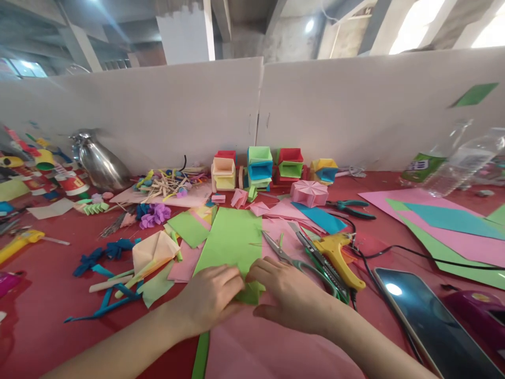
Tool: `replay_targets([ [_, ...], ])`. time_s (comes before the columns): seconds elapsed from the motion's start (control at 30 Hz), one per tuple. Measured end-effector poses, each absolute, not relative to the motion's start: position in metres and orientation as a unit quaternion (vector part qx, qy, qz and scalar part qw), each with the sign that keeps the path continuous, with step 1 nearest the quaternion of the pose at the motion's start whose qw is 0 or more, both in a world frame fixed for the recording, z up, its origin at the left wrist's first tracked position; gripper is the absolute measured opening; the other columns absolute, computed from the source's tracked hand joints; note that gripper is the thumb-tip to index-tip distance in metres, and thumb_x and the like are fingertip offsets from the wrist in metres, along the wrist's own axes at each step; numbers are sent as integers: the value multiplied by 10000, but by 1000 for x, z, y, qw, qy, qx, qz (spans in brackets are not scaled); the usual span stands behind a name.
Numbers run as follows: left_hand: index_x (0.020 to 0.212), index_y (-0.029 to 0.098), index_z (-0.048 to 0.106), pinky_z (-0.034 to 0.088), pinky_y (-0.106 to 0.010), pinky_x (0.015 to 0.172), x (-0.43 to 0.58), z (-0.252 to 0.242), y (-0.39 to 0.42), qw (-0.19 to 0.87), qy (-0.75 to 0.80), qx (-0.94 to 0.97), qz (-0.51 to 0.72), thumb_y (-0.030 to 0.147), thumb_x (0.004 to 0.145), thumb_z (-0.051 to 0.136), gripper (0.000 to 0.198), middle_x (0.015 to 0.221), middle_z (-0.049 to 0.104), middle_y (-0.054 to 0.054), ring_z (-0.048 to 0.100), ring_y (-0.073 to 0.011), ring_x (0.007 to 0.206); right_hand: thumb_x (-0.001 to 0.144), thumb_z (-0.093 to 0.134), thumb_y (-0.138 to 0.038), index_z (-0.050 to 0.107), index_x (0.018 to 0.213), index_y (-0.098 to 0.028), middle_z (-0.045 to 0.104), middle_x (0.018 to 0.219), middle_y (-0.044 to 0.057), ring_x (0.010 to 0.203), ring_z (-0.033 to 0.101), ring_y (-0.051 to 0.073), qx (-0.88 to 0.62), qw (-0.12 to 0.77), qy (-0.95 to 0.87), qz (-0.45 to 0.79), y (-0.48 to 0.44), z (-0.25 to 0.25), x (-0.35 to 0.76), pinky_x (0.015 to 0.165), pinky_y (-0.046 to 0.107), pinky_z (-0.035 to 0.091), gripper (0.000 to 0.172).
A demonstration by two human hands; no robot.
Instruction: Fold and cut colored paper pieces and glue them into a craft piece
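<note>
Between my hands lies a small piece of folded green paper (251, 293), partly covered by my fingers. My left hand (215, 295) is closed with its fingertips on the left side of this paper. From the right, my right hand (290, 295) bends its fingers over the other side. A larger light green sheet (234, 237) stretches away behind it, and a pink sheet (276, 352) is under my wrists. Grey-handled scissors (284, 250) point away just beyond my right hand. Beside them rest a utility knife (321, 260) and a yellow glue gun (339, 258).
Folded paper boxes (259, 166) stand along the white partition (158, 116), with a pink octagonal box (310, 193) in front. A phone (430, 321) and black cable sit at right. Plastic bottles (453, 163) are behind. On the left are paper scraps and a steel jug (100, 160).
</note>
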State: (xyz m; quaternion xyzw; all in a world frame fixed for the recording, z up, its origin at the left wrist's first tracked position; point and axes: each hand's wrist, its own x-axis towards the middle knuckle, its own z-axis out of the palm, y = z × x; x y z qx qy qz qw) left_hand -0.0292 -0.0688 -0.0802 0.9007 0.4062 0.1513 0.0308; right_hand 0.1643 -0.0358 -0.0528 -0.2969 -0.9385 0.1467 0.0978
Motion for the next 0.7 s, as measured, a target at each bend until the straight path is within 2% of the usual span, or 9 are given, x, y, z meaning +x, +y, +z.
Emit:
replay_targets([
  [0.07,858,169,567,475,-307,646,-32,-83,-72,81,398,900,157,373,725,681,270,839,625,-38,583,-209,763,709,712,-292,588,935,-156,613,911,45,806,569,199,-291,82,-939,161,-39,-55,164,669,297,456,291],
  [0.13,878,169,562,480,-312,693,-35,-84,-72,132,395,893,172,395,686,714,333,880,628,-42,580,-210,806,742,686,-268,592,935,-160,607,922,43,830,558,190,-290,82,-937,174,-40,-59,165,693,285,451,240],
  [0.27,920,174,570,466,-320,774,-44,-83,-67,198,399,876,185,298,716,705,274,953,625,-46,557,-204,888,757,670,-197,592,971,-178,599,985,41,899,537,182,-289,107,-930,198,-37,-68,171,752,274,442,230],
  [0.33,964,182,583,459,-330,800,-47,-83,-65,215,386,877,190,316,749,674,269,982,625,-53,550,-207,916,776,654,-195,597,970,-190,604,988,37,898,537,176,-280,114,-930,209,-35,-71,174,750,269,444,202],
  [0.57,951,208,616,458,-318,808,-44,-90,-68,207,382,878,201,294,800,623,173,969,620,-33,550,-193,929,834,576,-178,627,901,-201,636,939,35,847,556,176,-264,147,-931,206,-35,-77,177,729,288,453,87],
  [0.7,941,198,602,468,-318,801,-41,-92,-73,182,394,875,213,272,793,634,168,990,624,-36,561,-197,930,857,526,-141,642,849,-195,643,915,36,825,563,169,-262,168,-926,214,-38,-79,177,716,283,454,128],
])
